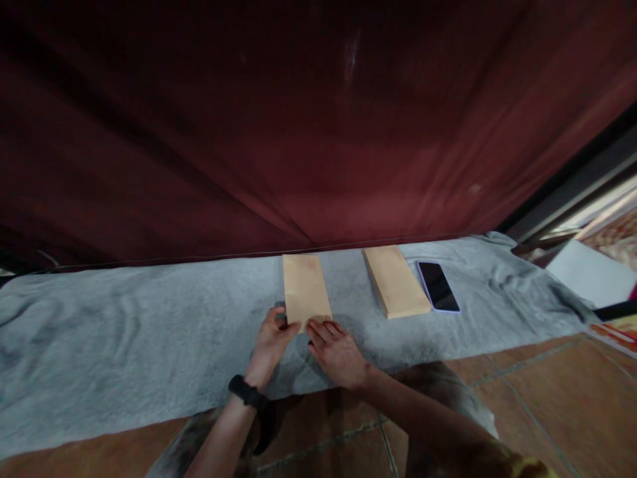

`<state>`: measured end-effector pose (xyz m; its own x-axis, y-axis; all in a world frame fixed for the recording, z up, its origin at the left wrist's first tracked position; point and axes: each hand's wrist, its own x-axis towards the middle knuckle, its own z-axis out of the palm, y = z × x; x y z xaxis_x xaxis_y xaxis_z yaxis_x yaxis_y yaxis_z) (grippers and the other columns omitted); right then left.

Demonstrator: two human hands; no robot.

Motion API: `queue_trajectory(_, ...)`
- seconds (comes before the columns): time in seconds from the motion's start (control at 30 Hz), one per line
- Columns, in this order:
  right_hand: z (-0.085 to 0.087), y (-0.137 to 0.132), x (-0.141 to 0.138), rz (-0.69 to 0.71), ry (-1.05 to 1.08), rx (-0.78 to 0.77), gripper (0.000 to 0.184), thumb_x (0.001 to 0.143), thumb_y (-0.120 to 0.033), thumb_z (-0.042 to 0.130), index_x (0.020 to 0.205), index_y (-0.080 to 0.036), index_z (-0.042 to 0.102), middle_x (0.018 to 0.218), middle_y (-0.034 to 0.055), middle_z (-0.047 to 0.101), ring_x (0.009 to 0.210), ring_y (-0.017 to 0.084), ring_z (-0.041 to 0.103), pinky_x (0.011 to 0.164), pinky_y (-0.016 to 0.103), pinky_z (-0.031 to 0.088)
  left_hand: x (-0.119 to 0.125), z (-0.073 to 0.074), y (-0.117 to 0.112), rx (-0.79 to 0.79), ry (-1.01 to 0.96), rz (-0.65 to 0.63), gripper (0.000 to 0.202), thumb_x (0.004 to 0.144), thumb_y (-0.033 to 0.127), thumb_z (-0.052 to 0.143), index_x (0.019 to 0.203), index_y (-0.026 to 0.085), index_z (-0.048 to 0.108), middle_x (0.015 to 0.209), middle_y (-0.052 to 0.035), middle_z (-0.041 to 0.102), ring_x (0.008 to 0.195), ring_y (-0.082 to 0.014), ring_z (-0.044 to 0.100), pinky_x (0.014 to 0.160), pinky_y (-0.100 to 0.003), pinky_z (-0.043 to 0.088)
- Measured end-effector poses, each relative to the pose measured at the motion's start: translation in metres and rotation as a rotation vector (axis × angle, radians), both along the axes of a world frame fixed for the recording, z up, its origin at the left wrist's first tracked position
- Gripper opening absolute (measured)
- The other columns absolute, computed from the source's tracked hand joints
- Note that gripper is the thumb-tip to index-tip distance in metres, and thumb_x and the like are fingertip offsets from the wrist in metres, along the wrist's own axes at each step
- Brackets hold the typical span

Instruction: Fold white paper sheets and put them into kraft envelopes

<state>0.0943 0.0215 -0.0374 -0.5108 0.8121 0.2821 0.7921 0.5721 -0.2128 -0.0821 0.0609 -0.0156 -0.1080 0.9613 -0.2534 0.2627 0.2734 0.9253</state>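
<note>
A tan paper envelope [306, 289] lies flat on the grey cloth in front of me. My left hand [271, 340], with a dark watch on the wrist, grips its lower left corner, thumb on top and fingers at the left edge. Stretched flat, the fingers of my right hand [336, 350] press on the envelope's bottom edge. To the right, a thick stack of similar tan envelopes [398, 280] rests at a slant, apart from both hands.
Close beside the stack is a phone [438, 287] with a dark screen and a light purple case. The grey cloth [149, 332] runs along a dark red hanging fabric [318, 146]. Brown floor tiles [557, 398] show in front. A white sheet-like object [592, 275] is at far right.
</note>
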Motion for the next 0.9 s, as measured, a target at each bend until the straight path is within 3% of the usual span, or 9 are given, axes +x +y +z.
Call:
queue_trajectory(0.1, 0.000, 0.005, -0.003, -0.069, -0.063, 0.023, 0.038, 0.100, -0.022, 0.052, 0.137, -0.016, 0.057, 0.143, 0.0115, 0.060, 0.111, 0.024, 0.066, 0.090, 0.037, 0.058, 0.009, 0.005, -0.005, 0.000, -0.228, -0.038, 0.056, 0.072, 0.037, 0.069, 0.123, 0.018, 0.053, 0.082, -0.0002, 0.072, 0.055, -0.0120, 0.056, 0.051, -0.025, 0.038)
queue_trajectory(0.23, 0.012, 0.010, -0.005, -0.159, -0.143, 0.014, 0.041, 0.099, -0.016, 0.049, 0.140, -0.016, 0.055, 0.145, 0.0152, 0.057, 0.100, 0.024, 0.070, 0.077, 0.035, 0.060, 0.022, 0.014, -0.010, 0.038, -0.373, -0.058, 0.068, 0.072, 0.037, 0.075, 0.133, 0.020, 0.051, 0.072, 0.0054, 0.065, 0.050, -0.0085, 0.047, 0.048, -0.023, 0.032)
queue_trajectory(0.37, 0.033, 0.018, 0.011, -0.229, -0.069, -0.037, 0.042, 0.098, -0.013, 0.049, 0.138, -0.017, 0.056, 0.137, 0.0160, 0.064, 0.095, 0.022, 0.072, 0.076, 0.031, 0.058, 0.034, 0.025, -0.010, 0.077, -0.551, -0.048, 0.074, 0.079, 0.047, 0.074, 0.143, 0.019, 0.046, 0.077, 0.0017, 0.067, 0.068, -0.0146, 0.063, 0.064, -0.026, 0.047)
queue_trajectory(0.43, 0.042, 0.026, 0.028, -0.314, 0.168, -0.092, 0.033, 0.100, -0.017, 0.047, 0.128, -0.019, 0.064, 0.121, 0.0139, 0.072, 0.092, 0.021, 0.073, 0.076, 0.029, 0.056, 0.038, 0.028, -0.009, 0.073, -0.603, -0.034, 0.073, 0.085, 0.057, 0.067, 0.144, 0.018, 0.047, 0.093, -0.0055, 0.072, 0.088, -0.0203, 0.069, 0.079, -0.032, 0.052)
queue_trajectory(0.5, 0.046, 0.034, 0.044, -0.439, 0.592, -0.174, 0.029, 0.102, -0.031, 0.048, 0.100, -0.019, 0.074, 0.096, 0.0108, 0.077, 0.080, 0.021, 0.072, 0.071, 0.028, 0.055, 0.043, 0.026, -0.009, 0.029, -0.580, -0.024, 0.071, 0.085, 0.061, 0.066, 0.138, 0.016, 0.054, 0.103, -0.0103, 0.073, 0.098, -0.0235, 0.069, 0.087, -0.036, 0.053)
queue_trajectory(0.57, 0.046, 0.039, 0.053, -0.479, 1.069, -0.344, 0.036, 0.096, -0.048, 0.057, 0.083, -0.019, 0.073, 0.080, 0.0075, 0.075, 0.072, 0.020, 0.070, 0.067, 0.028, 0.055, 0.047, 0.022, -0.011, -0.039, -0.545, -0.028, 0.067, 0.080, 0.060, 0.072, 0.129, 0.015, 0.061, 0.105, -0.0120, 0.073, 0.098, -0.0246, 0.069, 0.087, -0.037, 0.053)
queue_trajectory(0.67, 0.039, 0.037, 0.045, -0.417, 1.613, -0.668, 0.040, 0.077, -0.057, 0.078, 0.081, -0.018, 0.073, 0.081, 0.0056, 0.075, 0.073, 0.019, 0.070, 0.071, 0.029, 0.057, 0.055, 0.014, -0.015, -0.144, -0.588, -0.092, 0.060, 0.077, 0.057, 0.076, 0.117, 0.014, 0.067, 0.103, -0.0139, 0.074, 0.095, -0.0256, 0.071, 0.082, -0.036, 0.054)
queue_trajectory(0.77, 0.028, 0.027, 0.026, -0.354, 1.824, -0.848, 0.041, 0.068, -0.053, 0.087, 0.081, -0.017, 0.073, 0.084, 0.0055, 0.076, 0.074, 0.018, 0.070, 0.075, 0.029, 0.057, 0.060, 0.011, -0.017, -0.178, -0.614, -0.122, 0.052, 0.074, 0.052, 0.080, 0.108, 0.014, 0.070, 0.098, -0.0131, 0.075, 0.085, -0.0225, 0.071, 0.073, -0.031, 0.053)
queue_trajectory(0.9, 0.015, 0.018, 0.015, -0.351, 1.891, -0.913, 0.037, 0.069, -0.049, 0.088, 0.084, -0.019, 0.072, 0.084, 0.0037, 0.076, 0.075, 0.017, 0.070, 0.077, 0.029, 0.058, 0.059, 0.009, -0.014, -0.126, -0.570, -0.112, 0.046, 0.067, 0.041, 0.084, 0.103, 0.014, 0.071, 0.092, -0.0095, 0.075, 0.073, -0.0166, 0.066, 0.064, -0.026, 0.049)
